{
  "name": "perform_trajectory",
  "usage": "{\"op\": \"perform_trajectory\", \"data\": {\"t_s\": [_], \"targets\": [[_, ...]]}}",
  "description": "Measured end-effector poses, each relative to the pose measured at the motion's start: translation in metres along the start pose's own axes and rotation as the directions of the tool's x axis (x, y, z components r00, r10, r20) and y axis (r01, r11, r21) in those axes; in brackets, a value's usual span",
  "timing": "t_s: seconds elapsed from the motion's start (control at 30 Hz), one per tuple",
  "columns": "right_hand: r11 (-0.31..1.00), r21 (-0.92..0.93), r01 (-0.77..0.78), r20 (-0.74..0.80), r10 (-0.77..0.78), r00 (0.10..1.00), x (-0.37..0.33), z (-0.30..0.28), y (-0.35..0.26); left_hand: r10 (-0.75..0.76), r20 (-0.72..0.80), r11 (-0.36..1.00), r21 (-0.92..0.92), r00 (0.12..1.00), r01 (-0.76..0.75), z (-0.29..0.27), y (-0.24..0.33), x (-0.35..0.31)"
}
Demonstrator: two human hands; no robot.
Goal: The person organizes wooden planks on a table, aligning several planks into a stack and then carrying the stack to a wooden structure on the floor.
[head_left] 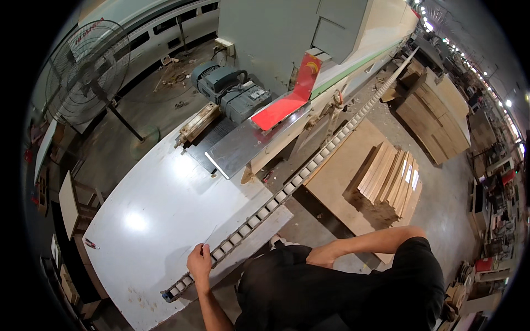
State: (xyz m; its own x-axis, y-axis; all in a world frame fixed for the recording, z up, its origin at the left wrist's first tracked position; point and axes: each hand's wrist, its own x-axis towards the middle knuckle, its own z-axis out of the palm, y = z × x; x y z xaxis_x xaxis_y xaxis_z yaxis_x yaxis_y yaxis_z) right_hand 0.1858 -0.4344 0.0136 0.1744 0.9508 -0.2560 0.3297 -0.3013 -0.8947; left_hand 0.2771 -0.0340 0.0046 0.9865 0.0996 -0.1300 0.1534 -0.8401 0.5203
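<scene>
Smooth white panel (160, 215) beside ridged roller rail (287, 187), left hand (200, 261) fingers curled on its edge; right hand (322, 256) unclear.

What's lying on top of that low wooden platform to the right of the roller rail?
A fanned stack of light wooden boards lies on the wooden platform. Whatever lies beneath the stack is covered. The platform's near edge is hidden behind the right arm.

Red sign with yellow mark (291, 95) on machine guard, slanted rectangular plate

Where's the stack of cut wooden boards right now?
In the head view, right of centre: the stack of cut wooden boards lies on a flat wooden pallet, beside the roller rail.
</scene>
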Motion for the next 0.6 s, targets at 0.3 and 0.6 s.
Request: {"op": "perform_trajectory", "data": {"t_s": [0.3,0.6], "targets": [[0.993,0.012,-0.119,0.143,0.117,0.983,0.002,0.012,0.017,0.054,-0.049,0.998,-0.009,0.997,-0.054,0.009,-0.005,0.001],[0.999,-0.04,-0.03,0.023,0.031,0.999,0.005,0.004,0.008,0.028,-0.014,1.0,0.011,1.0,-0.028,0.007,-0.008,0.004]]}}
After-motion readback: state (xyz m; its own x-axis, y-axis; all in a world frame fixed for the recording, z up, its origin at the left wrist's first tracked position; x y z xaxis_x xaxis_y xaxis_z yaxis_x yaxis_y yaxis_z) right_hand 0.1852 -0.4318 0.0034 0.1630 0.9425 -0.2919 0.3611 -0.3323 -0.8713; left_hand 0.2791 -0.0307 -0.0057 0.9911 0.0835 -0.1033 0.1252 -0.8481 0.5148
